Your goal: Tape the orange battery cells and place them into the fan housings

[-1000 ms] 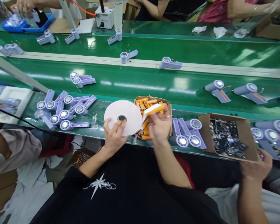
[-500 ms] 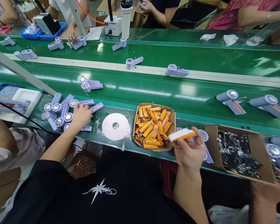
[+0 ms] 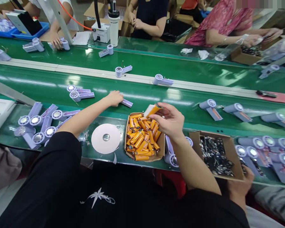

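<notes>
My left hand (image 3: 115,98) is stretched out over the green belt, its fingers closed round the hidden round end of a lilac handheld fan housing (image 3: 127,103). The housing's open handle sticks out to the right. My right hand (image 3: 171,122) pinches an orange battery (image 3: 155,110) with a white strip of tape along it, above a cardboard box (image 3: 163,153) of similar wired batteries. Flat on the bench, left of that box, lies a roll of pale tape (image 3: 98,139) with a loose tail at its lower right.
Several lilac housings (image 3: 38,137) lie at the left of the bench. A carton (image 3: 237,158) of black circuit boards stands to the right, a co-worker's hand (image 3: 242,183) against it. Other housings sit on the belt (image 3: 142,91). Co-workers sit across the line.
My left hand let go of the tape roll, took a housing from the left group and carried it onto the belt. My right hand drew the taped battery off the roll and still holds it.
</notes>
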Demonstrator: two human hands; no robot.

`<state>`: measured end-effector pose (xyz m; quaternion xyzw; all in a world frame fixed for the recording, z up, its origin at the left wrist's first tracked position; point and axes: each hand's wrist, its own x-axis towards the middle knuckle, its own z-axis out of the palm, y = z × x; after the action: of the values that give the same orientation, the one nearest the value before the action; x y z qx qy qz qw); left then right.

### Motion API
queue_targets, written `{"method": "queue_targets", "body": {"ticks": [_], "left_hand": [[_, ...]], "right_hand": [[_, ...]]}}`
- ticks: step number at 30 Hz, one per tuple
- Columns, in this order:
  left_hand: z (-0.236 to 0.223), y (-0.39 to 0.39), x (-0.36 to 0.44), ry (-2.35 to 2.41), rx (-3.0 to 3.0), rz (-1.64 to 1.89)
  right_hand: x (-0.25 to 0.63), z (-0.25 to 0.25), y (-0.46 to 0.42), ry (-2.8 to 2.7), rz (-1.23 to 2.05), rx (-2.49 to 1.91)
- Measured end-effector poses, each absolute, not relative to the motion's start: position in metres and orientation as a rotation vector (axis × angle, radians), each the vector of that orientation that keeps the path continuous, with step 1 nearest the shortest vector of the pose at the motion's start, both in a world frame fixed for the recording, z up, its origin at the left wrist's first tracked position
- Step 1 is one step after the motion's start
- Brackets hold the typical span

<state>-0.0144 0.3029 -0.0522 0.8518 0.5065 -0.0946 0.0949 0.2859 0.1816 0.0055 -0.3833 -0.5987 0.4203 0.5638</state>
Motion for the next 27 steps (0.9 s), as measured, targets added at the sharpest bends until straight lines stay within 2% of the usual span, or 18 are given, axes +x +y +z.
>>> {"method": "queue_targets", "body": {"ticks": [5,8,18,27], "left_hand": [[-0.045,0.328,-0.018,1.525,2.372,-0.321],[-0.038,0.333,-0.020,1.532,2.331,-0.278],[-0.045,0.328,-0.003,1.633,2.285,-0.165],[-0.050,0.330,0.014,1.664,2.264,-0.147]], "right_hand": [[0.249,-0.027,0.258,-1.614,1.188,-0.878],[0.228,-0.051,0.292,-1.716,1.202,-0.977],[0.223,-0.071,0.322,-2.361,0.794,-1.150],[0.242,-0.081,0.315,-2.081,0.856,-1.186]]}}
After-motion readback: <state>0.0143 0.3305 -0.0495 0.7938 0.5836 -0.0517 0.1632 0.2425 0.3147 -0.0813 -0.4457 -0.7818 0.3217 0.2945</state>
